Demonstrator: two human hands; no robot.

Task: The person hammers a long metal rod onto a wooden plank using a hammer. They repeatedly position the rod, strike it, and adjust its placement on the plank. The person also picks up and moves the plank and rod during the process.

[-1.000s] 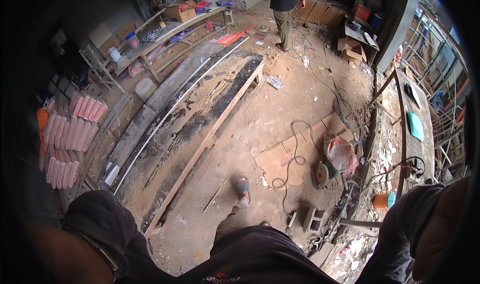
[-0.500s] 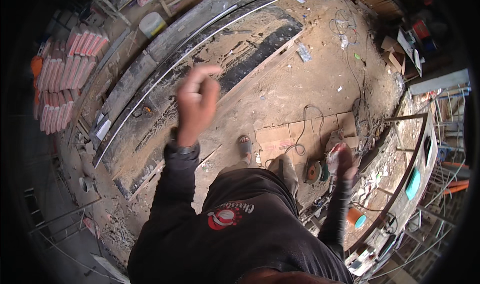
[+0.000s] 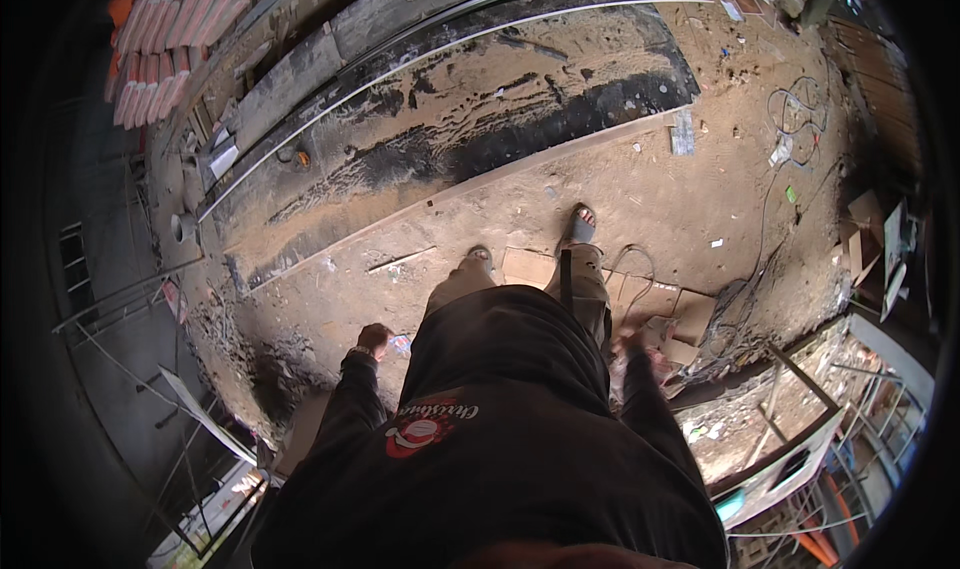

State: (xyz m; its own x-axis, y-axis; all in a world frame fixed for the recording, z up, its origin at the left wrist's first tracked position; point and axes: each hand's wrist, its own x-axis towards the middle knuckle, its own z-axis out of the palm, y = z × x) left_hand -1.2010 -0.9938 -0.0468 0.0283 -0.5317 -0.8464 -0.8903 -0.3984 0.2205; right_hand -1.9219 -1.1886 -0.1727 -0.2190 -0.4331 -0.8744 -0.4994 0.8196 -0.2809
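Observation:
My left hand hangs low at my left side, fingers curled inward, with no held thing showing. A small blue, red and white scrap shows just right of it. My right hand is down by my right leg, smeared by motion, so its fingers cannot be made out. Beside it is a crumpled pale thing; whether the hand touches it I cannot tell. Flattened cardboard lies under and around that spot. Ahead of my sandalled feet stretches a long dark panel strewn with sand.
Pink-and-white packs are stacked at the far left. A loose cable runs over the sandy floor on the right. Metal framing stands at the lower right, cardboard boxes at the right edge. A thin stick lies before my left foot.
My left hand has dropped from in front of me to my left side. My right hand is lower, near my leg. My view and stance have shifted; the disc tool by my right leg no longer shows.

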